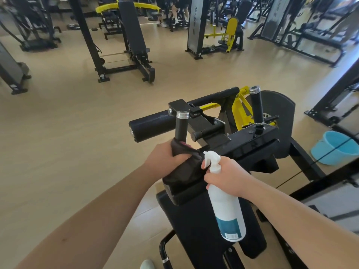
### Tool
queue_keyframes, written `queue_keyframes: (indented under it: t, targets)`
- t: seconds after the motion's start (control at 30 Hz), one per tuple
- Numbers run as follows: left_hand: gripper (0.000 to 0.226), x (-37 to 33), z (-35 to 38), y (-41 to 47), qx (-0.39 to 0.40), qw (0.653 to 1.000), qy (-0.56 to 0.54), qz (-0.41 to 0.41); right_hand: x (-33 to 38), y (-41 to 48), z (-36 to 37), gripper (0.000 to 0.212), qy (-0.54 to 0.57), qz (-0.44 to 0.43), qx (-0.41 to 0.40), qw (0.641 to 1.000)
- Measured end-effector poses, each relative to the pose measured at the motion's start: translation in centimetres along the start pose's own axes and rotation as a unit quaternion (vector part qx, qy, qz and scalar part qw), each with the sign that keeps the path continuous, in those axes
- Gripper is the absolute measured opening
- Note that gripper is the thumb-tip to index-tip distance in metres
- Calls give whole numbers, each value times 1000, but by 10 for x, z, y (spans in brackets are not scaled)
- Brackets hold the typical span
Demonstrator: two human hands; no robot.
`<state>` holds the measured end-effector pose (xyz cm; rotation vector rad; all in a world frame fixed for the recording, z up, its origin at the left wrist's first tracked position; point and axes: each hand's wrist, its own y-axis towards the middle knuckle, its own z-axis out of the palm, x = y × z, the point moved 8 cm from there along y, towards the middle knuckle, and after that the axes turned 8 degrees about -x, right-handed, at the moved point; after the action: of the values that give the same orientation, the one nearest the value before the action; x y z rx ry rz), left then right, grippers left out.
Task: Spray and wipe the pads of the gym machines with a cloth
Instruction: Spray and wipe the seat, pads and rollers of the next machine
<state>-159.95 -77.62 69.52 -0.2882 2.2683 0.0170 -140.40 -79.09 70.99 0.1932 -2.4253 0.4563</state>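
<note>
My left hand [165, 157] grips a dark cloth [184, 167] and presses it against the base of the machine's left upright handle [181, 126] and the top edge of the black pad [196, 220]. A white spray bottle [226, 208] with a teal label hangs in my right hand [229, 175], its nozzle pointing left at the cloth and one finger on the trigger. A black foam roller [149, 126] sticks out to the left beyond the cloth. The second handle [256, 107] stands upright at the right.
A light blue bucket [334, 148] sits on the floor at the right, beside a black frame. Other gym machines and an incline bench [132, 30] stand across the tan floor at the back. People's legs show near the far machines.
</note>
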Motion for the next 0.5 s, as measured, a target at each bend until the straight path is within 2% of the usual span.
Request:
queue_keyframes:
  t: [0.07, 0.13, 0.2, 0.3, 0.4, 0.5]
  targets:
    - [47, -8, -10, -3, -31, 991, 130, 28, 4, 2, -1, 6, 0, 1, -7, 1000]
    - [55, -13, -21, -9, -44, 962, 266, 51, 9, 3, -3, 7, 5, 2, -16, 1000]
    - [53, -22, -32, -17, -59, 933, 346, 75, 13, 3, -5, 9, 2, 1, -26, 1000]
    - [36, -34, -51, -30, -103, 937, 316, 102, 15, 4, -12, 11, 3, 3, -43, 999]
    - [15, -48, -60, -45, -107, 968, 189, 129, 13, 4, -21, 13, 17, 8, -63, 998]
    - [34, -72, -46, -52, -88, 967, 146, 190, 9, 2, -30, 10, 22, 7, -87, 996]
